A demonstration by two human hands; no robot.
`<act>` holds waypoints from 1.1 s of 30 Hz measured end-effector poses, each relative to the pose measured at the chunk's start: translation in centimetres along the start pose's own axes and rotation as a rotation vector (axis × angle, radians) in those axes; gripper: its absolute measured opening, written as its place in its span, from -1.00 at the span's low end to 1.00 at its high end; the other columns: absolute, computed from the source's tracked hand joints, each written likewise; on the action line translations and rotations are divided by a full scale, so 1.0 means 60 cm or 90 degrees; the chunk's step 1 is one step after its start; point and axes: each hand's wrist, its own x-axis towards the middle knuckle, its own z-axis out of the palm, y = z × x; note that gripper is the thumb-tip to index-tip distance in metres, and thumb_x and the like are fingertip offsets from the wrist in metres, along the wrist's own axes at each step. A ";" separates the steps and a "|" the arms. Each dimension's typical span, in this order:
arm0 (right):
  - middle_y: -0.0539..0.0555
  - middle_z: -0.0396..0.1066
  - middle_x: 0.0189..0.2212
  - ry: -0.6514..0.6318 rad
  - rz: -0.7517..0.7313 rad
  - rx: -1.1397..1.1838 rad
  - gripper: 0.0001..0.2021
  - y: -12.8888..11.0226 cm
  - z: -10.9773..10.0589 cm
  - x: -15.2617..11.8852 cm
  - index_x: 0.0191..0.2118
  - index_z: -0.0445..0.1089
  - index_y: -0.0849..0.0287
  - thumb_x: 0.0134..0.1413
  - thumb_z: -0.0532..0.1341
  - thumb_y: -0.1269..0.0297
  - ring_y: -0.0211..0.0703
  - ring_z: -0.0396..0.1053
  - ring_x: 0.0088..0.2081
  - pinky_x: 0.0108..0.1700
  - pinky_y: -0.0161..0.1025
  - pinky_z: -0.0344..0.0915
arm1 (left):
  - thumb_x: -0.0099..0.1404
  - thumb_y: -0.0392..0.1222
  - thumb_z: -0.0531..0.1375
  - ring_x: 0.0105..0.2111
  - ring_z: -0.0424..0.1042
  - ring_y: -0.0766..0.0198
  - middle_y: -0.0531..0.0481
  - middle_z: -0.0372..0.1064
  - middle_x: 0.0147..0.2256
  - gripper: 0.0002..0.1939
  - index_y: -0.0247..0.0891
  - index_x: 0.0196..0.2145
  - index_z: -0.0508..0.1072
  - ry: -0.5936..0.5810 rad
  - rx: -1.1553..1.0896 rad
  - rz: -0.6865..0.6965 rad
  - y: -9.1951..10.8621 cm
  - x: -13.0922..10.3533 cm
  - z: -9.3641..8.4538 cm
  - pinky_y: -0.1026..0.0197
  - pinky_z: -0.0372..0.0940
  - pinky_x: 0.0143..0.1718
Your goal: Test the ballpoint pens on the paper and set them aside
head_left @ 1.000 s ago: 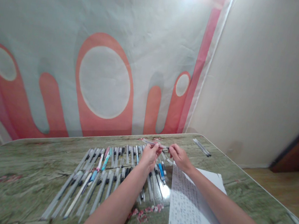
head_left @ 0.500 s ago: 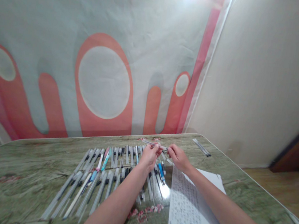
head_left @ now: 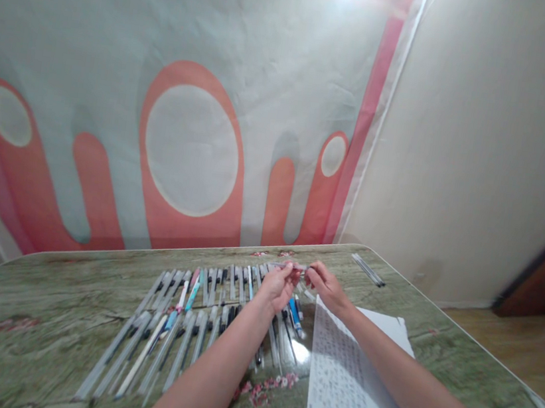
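Green-brown marbled tabletop (head_left: pixel 52 309), backed by a pale hanging sheet with red and pink shapes (head_left: pixel 295 66), is covered at center and left by two slanting rows of clear-barreled pens (head_left: pixel 103 362), laid side by side, apparently so each can be seen and reached. A slim translucent pen-like piece (head_left: pixel 302 268) is held nearly level above the table, just beyond the rows. It is pinched narrowly between thumb and fingers of the left hand (head_left: pixel 276 286), while its darker right end is gripped, just as narrowly, by the fingertips of the right hand (head_left: pixel 330 290); the two-ended hold is presumably used to steady it. A blue-bodied pen (head_left: pixel 294 312) is seen near the left wrist, and handwritten white paper (head_left: pixel 340 373) is spread beneath the right forearm. Thin dark-tipped sticks (head_left: pixel 367 269) are set apart at far right. Compared with the earlier frame, the hands have been brought closer together, and the left palm is turned more open.
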 end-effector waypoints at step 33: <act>0.14 0.29 -0.04 -0.123 0.038 -0.328 -0.62 0.082 -0.147 -0.163 0.01 0.22 0.10 0.03 0.05 0.20 -0.05 0.23 -0.01 0.02 -0.07 0.16 | -0.16 0.19 0.23 0.15 -0.17 -0.11 -0.24 -0.03 0.13 -0.20 -0.25 0.01 0.22 -0.501 1.276 0.183 -0.110 -0.147 0.054 -0.14 -0.25 0.09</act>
